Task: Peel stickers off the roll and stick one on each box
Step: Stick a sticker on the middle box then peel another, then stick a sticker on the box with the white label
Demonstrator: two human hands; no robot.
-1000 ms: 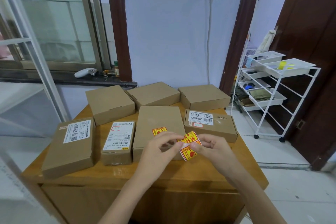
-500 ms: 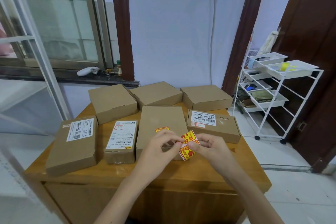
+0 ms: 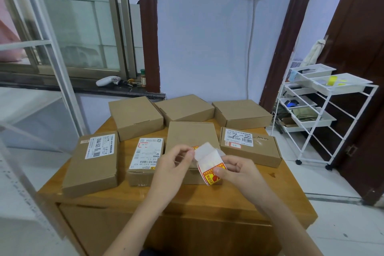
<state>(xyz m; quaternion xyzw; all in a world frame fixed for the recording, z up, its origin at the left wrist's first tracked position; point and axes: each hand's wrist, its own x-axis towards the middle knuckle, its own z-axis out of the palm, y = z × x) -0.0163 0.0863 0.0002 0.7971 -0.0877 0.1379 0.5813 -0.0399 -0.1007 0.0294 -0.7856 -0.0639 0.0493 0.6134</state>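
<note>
Cardboard boxes [image 3: 190, 137] number seven; left hand [image 3: 174, 164] and right hand [image 3: 239, 170] pinch sticker strip [image 3: 209, 164].

You get soft, even daylight from the window [image 3: 68, 27] at left, with faint shadows on the tabletop [image 3: 207, 203]. Straight lines bow near the edges, and the lower left corner smears.

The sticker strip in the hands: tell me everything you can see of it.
The sticker strip is a short, curled piece of white backing paper carrying red-and-yellow stickers. Its upper end shows a blank white face, pinched by the left hand; the right hand pinches the printed lower end. It is held above the table's front edge, before the middle box.
</note>
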